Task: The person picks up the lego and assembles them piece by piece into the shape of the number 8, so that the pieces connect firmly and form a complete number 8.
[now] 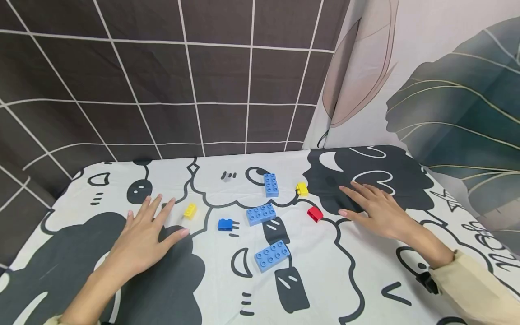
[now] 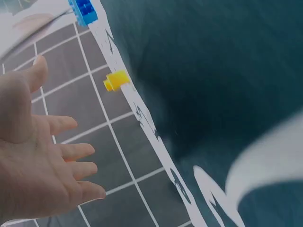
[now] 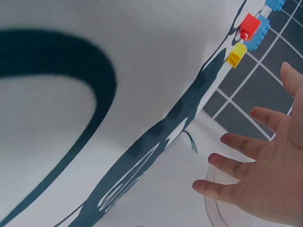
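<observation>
Both hands are free, fingers spread and holding nothing. The left hand [image 1: 142, 241] lies between the tabletop's [image 1: 227, 298] left edge and a small yellow plastic brick [image 1: 189, 211], its fingertips near that brick. The right hand [image 1: 373, 210] is toward the right edge, nearest another small yellow plastic brick [image 1: 302, 188] and a small red plastic brick [image 1: 314, 214].

Between the hands, three oblong light-blue plastic bricks [image 1: 272, 256] lie apart, studs showing, strung out toward the far edge; a small dark-blue plastic brick [image 1: 225, 225] sits left of them.

For a reach, each hand would do best with the bricks on its own side, so the arms need not cross. A thumb-and-forefinger pinch on opposite side walls should suit the small ones; the oblong ones likely sit steadier gripped across their long sides. Dragging could ruck the printed cloth [image 1: 260, 289], so lifting straight up seems safer.
</observation>
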Motion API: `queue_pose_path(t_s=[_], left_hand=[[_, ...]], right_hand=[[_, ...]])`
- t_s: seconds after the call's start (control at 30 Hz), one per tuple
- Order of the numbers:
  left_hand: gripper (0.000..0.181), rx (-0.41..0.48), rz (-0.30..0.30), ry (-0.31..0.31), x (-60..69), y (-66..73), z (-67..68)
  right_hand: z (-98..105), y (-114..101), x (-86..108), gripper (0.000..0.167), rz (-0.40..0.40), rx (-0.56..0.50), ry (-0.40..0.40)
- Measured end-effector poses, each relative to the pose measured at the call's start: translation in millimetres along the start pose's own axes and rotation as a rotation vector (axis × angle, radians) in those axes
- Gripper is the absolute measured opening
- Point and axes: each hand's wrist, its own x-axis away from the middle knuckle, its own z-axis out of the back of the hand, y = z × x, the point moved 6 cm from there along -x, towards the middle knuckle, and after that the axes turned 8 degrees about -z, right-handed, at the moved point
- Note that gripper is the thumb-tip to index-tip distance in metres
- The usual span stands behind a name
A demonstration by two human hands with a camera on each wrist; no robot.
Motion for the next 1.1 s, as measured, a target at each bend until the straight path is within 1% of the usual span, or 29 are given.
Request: queue_pose_path(t_s=[0.3,0.4,0.5,0.63,0.77,0.93,1.1], left_hand=[[0.078,0.065,-0.059,0.034,-10.1,19.8,-3.9],[0.076,0.090,-0.077,0.040,-13.2,26.7,-5.6],[0.073,0.116,-0.094,0.046,-15.9,33.7,-7.3],[0.070,0.156,-0.100,0.047,-18.9,42.5,-8.7],[0.069,0.201,-0.096,0.041,-22.0,50.8,-10.5],[0.066,0.265,-0.091,0.032,-26.8,59.1,-15.6],[0.065,0.299,-0.095,0.011,-31.1,67.4,-22.6]], right_hand=[[-2,-15,-5.6,0.063,0.051,-0.046,0.013],[-3,-19,-7.9,0.062,0.070,-0.089,0.012],[-4,-24,-10.5,0.061,0.097,-0.155,0.002],[-7,-30,-14.4,0.059,0.141,-0.252,-0.041],[-10,-35,-17.5,0.058,0.165,-0.314,-0.097],[-14,-38,-19.1,0.057,0.180,-0.357,-0.150],[-17,-41,-22.1,0.056,0.186,-0.383,-0.194]])
